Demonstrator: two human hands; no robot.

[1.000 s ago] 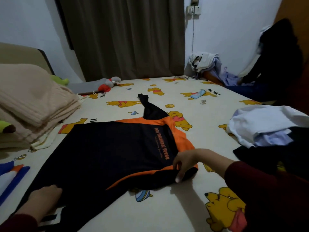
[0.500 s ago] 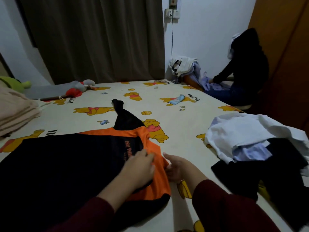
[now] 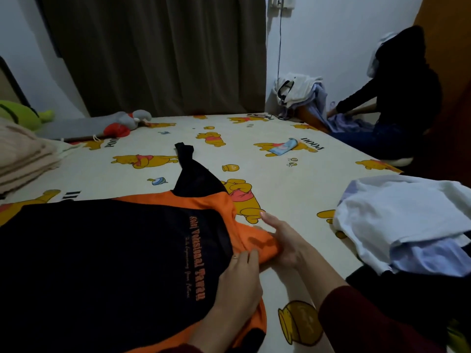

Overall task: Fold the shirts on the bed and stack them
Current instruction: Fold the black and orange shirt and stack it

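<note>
Black-and-orange shirt (image 3: 107, 263) is lying spread flat on the cartoon-bear bedsheet (image 3: 293, 200), printed side up, orange lettering running along its chest. One black sleeve (image 3: 193, 174) is sticking out from the shirt's far edge, pointing toward the brown curtain (image 3: 158, 52).

Left hand (image 3: 239, 284) is resting on the shirt's right part, fingers curled and pinching the fabric where black meets orange. Right hand (image 3: 283, 240) is lying just beside the shirt's orange shoulder, fingers fairly straight and touching the bunched orange cloth; whether the thumb is gripping under the fold cannot be told.

Right of the shirt, well apart from it, a loose pile of white and pale blue clothes (image 3: 407, 220) is sitting on dark garments. Left of the shirt, folded beige blankets (image 3: 23, 156) are stacked. Beyond the shirt, a grey plush toy (image 3: 102, 126) is lying near the curtain. A second person in dark clothes (image 3: 397, 98) is sitting past the bed's far right corner.
</note>
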